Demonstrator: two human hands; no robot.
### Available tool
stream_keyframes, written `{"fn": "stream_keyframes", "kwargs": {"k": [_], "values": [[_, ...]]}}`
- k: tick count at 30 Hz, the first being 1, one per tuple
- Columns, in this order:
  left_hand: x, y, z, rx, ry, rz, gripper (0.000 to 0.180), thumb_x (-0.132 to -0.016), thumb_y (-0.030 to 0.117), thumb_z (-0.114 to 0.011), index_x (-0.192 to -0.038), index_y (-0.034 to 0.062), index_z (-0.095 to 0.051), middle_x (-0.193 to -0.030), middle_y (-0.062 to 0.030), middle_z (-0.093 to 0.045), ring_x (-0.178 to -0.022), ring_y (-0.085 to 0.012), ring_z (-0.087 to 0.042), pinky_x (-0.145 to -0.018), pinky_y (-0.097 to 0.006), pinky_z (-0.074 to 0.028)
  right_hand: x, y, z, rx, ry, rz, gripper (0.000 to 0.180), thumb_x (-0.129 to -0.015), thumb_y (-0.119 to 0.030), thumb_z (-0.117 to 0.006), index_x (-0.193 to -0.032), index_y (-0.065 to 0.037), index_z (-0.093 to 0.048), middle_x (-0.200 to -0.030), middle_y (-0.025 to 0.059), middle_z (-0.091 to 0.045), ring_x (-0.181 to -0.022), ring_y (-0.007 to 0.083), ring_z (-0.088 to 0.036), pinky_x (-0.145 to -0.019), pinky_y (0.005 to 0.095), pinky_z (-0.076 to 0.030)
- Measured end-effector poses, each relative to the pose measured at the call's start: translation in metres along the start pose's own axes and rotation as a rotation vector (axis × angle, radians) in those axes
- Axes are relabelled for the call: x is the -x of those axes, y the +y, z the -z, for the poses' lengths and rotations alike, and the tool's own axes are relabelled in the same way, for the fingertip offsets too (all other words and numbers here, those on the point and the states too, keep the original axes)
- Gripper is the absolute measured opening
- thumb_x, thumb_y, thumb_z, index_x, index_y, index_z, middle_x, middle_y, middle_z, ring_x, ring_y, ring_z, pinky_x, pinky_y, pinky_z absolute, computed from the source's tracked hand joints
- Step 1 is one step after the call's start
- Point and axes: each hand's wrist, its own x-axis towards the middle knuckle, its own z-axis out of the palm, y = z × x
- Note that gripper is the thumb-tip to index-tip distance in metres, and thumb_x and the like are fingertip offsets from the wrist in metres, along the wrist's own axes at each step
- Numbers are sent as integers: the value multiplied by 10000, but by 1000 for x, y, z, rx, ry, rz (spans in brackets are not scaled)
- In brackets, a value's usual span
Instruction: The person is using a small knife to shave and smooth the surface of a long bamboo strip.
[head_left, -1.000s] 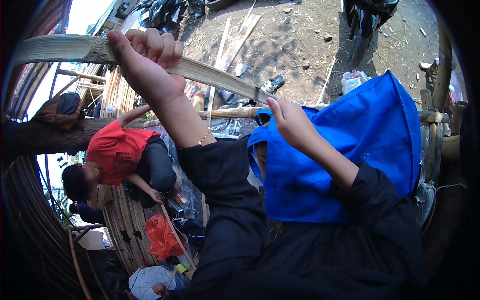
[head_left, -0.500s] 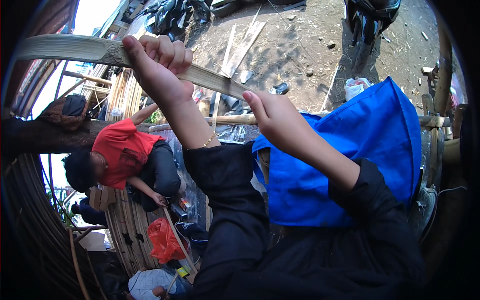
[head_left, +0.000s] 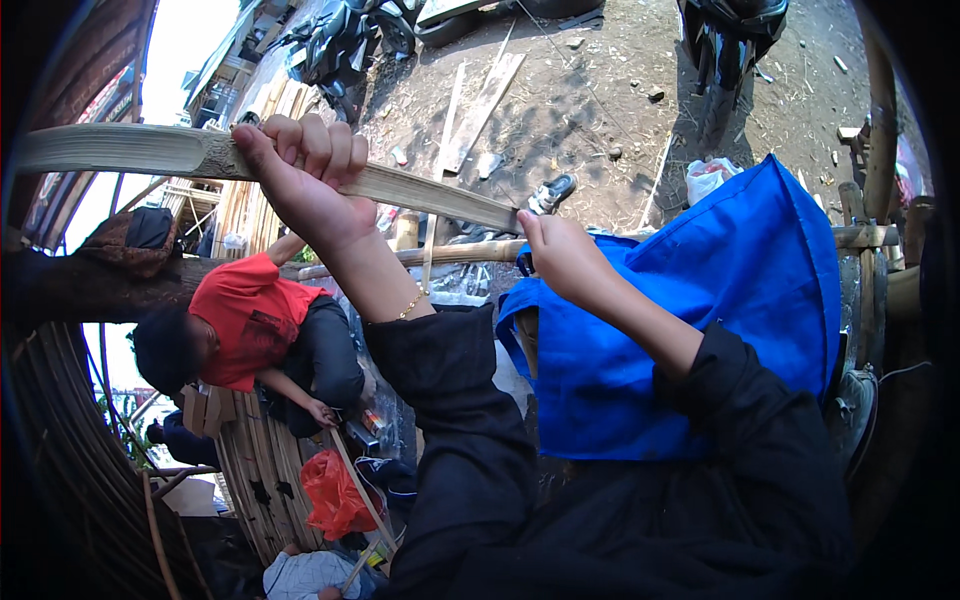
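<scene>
A long, flat bamboo strip [head_left: 440, 196] stretches across the upper left, sloping down to the right. My left hand [head_left: 315, 180] is closed around its middle, beside a darker, rougher patch. My right hand [head_left: 572, 258] grips the strip's right end, thumb on top; its other fingers are mostly hidden behind the hand. The strip's far left part runs out toward the dark rim of the view. Below my right forearm, a large blue cloth [head_left: 690, 350] lies draped close to my body.
A person in a red shirt [head_left: 255, 310] sits at left, holding a thin strip. Near them are a red plastic bag [head_left: 335, 495] and bundled bamboo slats [head_left: 250, 460]. A bamboo rail [head_left: 470, 252] runs ahead of me. Beyond it, motorbikes [head_left: 735, 45] and planks [head_left: 485, 110] are on dirt ground.
Both hands and the bamboo strip appear lower in the view. My right hand sits slightly farther right, and my left slightly farther left. Both keep their hold.
</scene>
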Motion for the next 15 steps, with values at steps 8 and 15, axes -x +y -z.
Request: {"fn": "stream_keyframes", "kwargs": {"k": [8,15], "values": [[1,0,-8,-29,-23,-9,501,-888,522,-432,-606,146,-261,-469,46,-192,-379,-56,-141,-358,-216,-125,11,-61,2,-253,109,221,490,-955,-305,-333,-721,68,-549,-645,268,-535,-661,440,-528,-630,473,-405],[7,4,1,10,-19,-2,517,-885,534,-432,-600,147,-242,-474,49,-172,-384,-61,-138,-363,-221,-125,12,-35,-4,-123,110,160,497,-953,-292,-337,-699,81,-544,-635,281,-525,-656,449,-529,-632,491,-403]]}}
